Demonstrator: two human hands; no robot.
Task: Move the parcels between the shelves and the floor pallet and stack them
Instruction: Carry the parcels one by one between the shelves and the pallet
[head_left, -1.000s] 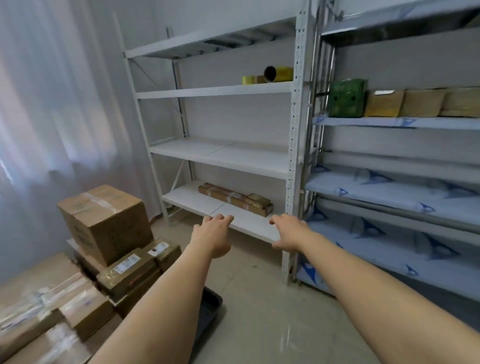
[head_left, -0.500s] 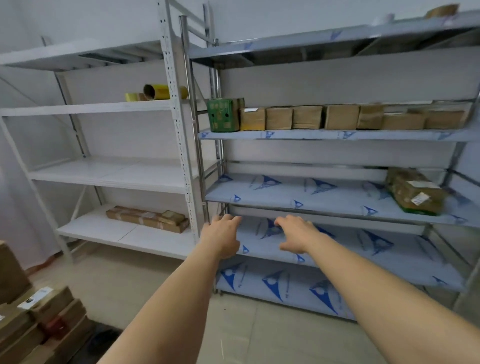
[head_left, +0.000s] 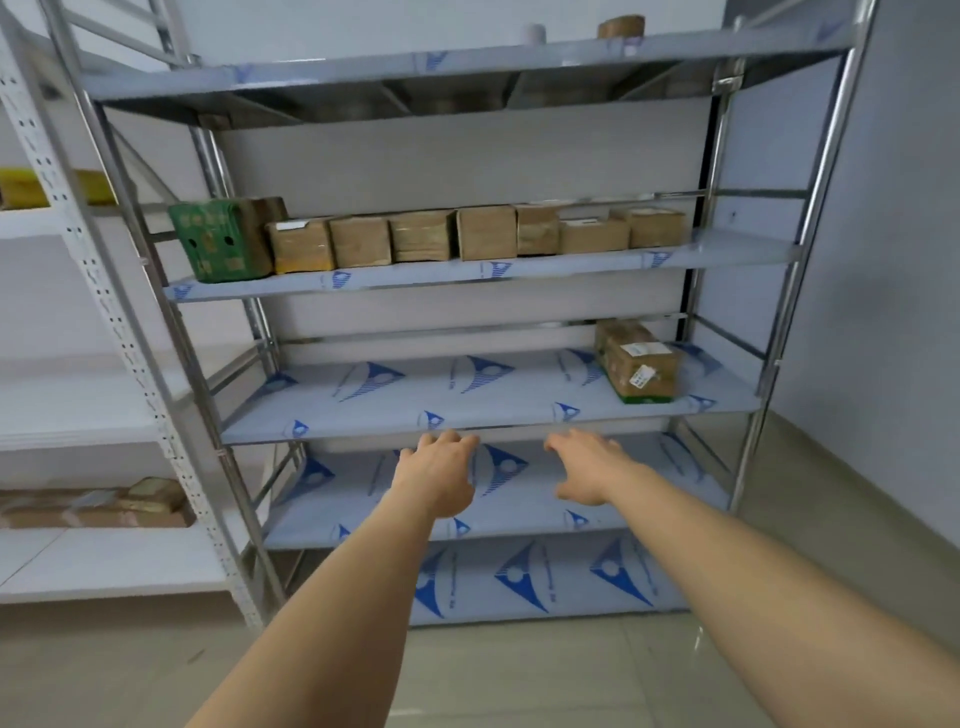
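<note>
A steel shelving unit (head_left: 467, 413) with blue-printed film on its boards fills the view. On its upper board stands a green box (head_left: 218, 241) at the left and a row of several brown parcels (head_left: 483, 234) beside it. One taped brown parcel (head_left: 639, 361) lies at the right end of the middle board. My left hand (head_left: 439, 475) and my right hand (head_left: 584, 467) reach forward side by side, fingers relaxed, holding nothing, just below the middle board's front edge.
A white rack (head_left: 104, 410) stands to the left, with flat brown parcels (head_left: 98, 506) on its low board and yellow rolls (head_left: 52, 187) higher up. A grey wall (head_left: 883, 312) closes the right side. Tan floor (head_left: 493, 675) lies in front.
The view has swung right, from the floor pallet and white rack to the steel shelves. Both empty hands stay stretched forward, now nearer the middle board.
</note>
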